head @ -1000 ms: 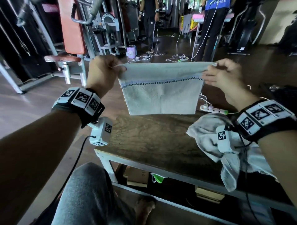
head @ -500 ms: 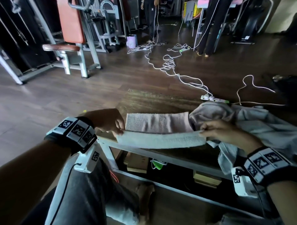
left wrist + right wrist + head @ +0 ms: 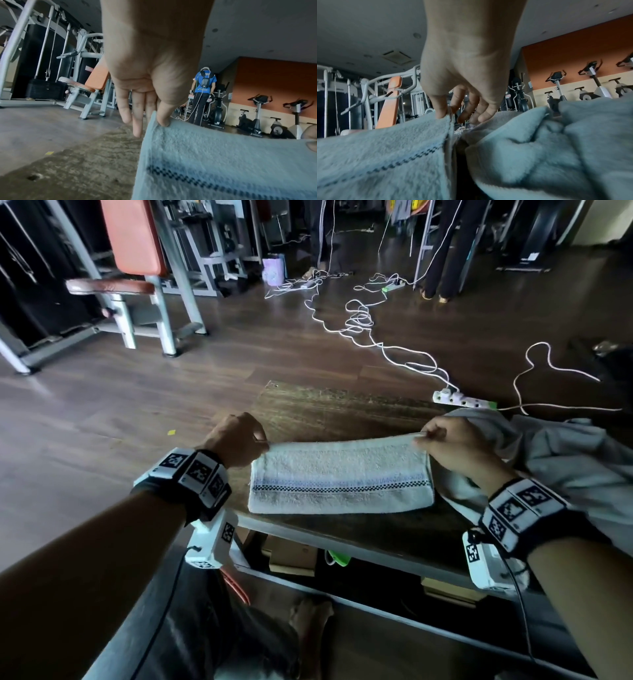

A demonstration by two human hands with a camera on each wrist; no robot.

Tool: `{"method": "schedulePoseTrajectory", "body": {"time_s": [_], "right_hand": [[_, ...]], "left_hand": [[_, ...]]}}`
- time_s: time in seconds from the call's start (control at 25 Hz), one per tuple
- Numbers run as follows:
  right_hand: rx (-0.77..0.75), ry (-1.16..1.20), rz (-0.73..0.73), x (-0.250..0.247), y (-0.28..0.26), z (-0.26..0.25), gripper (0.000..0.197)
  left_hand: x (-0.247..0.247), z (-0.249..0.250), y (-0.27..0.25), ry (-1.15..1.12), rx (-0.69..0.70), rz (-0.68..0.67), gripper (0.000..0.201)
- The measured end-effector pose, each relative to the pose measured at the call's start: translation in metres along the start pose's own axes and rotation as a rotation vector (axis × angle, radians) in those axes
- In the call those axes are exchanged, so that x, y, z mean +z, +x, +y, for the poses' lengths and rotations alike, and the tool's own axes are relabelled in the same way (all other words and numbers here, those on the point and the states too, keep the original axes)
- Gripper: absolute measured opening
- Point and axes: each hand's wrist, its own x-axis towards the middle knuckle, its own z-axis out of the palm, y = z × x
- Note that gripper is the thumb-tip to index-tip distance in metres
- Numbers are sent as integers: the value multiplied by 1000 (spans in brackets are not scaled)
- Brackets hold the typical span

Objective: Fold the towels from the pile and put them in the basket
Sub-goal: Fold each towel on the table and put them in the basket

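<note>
Towel (image 3: 340, 477), pale with a dark checked stripe and a blue band, lies folded in a long strip on the wooden desk (image 3: 329, 412) in the lower middle of the head view. The left hand (image 3: 236, 440) pinches its far left corner, and the right hand (image 3: 455, 445) pinches its far right corner, lifted slightly off the desk.

The left wrist view shows what the head view hides: the thumb pressed on top of the towel (image 3: 223, 162) edge while the other fingers (image 3: 137, 121) of the left hand (image 3: 150, 60) hang straight behind it. The right wrist view shows the right hand (image 3: 464, 67) with the thumb and a finger closed on the towel (image 3: 385, 155) corner, the rest of the fingers (image 3: 486, 113) loosely bent above the pile.

That pile of towels (image 3: 565, 460) is crumpled at the right edge of the head view, just beside the folded one; up close it fills the lower right of the right wrist view (image 3: 556, 148).

Beyond the desk, white cables (image 3: 359, 320) and a power strip (image 3: 462, 400) lie on the dark floor. A gym bench (image 3: 130, 251) with an orange pad stands in the upper left. Only the wrist views show exercise bikes (image 3: 257, 112) against an orange wall, and a person in a blue shirt (image 3: 204, 86).
</note>
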Motion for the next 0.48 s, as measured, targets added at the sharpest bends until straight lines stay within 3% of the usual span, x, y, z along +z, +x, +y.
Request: {"method": "schedulePoseTrajectory", "body": {"time_s": [0.24, 0.36, 0.48], "right_hand": [[32, -233, 37, 35, 40, 11, 12], [-36, -274, 13, 51, 48, 20, 16], [-85, -288, -15, 55, 52, 25, 18]], "left_hand": [[32, -9, 40, 36, -120, -11, 12], [45, -15, 45, 50, -96, -58, 7], [53, -21, 47, 36, -56, -19, 13]]}}
